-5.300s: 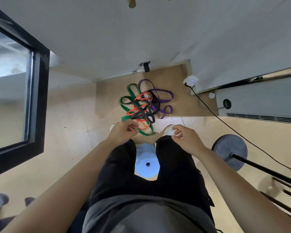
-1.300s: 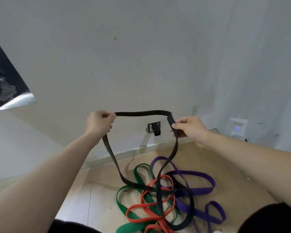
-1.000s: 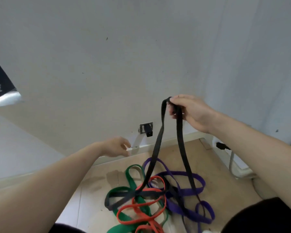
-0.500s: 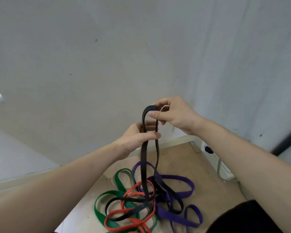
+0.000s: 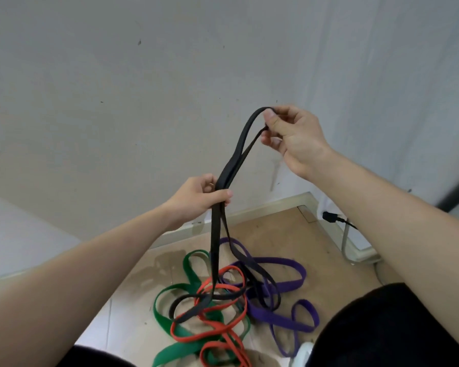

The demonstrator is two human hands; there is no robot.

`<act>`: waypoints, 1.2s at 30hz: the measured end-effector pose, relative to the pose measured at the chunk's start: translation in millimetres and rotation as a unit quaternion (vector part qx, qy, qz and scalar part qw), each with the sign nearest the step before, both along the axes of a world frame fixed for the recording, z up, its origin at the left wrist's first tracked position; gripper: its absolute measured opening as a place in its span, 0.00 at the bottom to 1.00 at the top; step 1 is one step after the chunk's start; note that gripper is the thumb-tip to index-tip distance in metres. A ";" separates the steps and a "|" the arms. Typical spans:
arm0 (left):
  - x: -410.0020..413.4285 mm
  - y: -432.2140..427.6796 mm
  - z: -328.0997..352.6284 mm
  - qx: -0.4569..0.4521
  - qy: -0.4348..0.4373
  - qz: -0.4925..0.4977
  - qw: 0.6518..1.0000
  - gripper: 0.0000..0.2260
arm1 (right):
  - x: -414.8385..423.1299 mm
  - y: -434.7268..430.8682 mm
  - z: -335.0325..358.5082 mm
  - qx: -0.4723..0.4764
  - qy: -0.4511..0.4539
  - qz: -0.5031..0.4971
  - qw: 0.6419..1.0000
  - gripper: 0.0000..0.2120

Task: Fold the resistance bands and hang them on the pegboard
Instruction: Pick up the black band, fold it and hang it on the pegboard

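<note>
On floor: green band (image 5: 188, 263), purple band (image 5: 284, 284) under black band (image 5: 215, 245).

Bare forearms, no sleeves; black trousers (image 5: 398, 327) at the knees.

The tan, scuffed floor (image 5: 276, 229) carries a tangled heap: a flat green rubber band (image 5: 188, 266), a thin red band (image 5: 217, 328), a wide purple band (image 5: 284, 286), and the black band's (image 5: 265, 283) trailing loops.
</note>
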State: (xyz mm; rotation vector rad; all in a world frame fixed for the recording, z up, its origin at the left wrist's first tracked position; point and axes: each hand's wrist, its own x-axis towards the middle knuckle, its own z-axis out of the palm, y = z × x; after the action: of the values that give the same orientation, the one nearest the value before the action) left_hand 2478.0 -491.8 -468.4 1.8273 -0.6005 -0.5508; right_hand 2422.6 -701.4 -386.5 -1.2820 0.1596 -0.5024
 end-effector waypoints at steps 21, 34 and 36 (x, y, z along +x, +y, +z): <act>10.2 27.7 33.0 -0.008 -0.125 0.010 0.992 0.04 | 2.2 33.4 -50.1 -0.537 0.111 0.134 0.825 0.33; 17.1 41.3 29.0 0.064 -0.152 -0.003 0.986 0.05 | 0.8 50.1 -29.3 -0.479 0.081 0.147 0.862 0.08; 16.0 41.2 27.1 0.080 -0.135 -0.008 0.988 0.04 | -1.5 47.0 -21.2 -0.435 0.063 0.131 0.888 0.06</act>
State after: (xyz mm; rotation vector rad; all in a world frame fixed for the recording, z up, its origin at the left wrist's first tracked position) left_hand 2494.0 -450.6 -441.3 2.0686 -0.7714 -0.3715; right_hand 2421.1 -654.5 -407.7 -2.1843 -0.1581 -0.2464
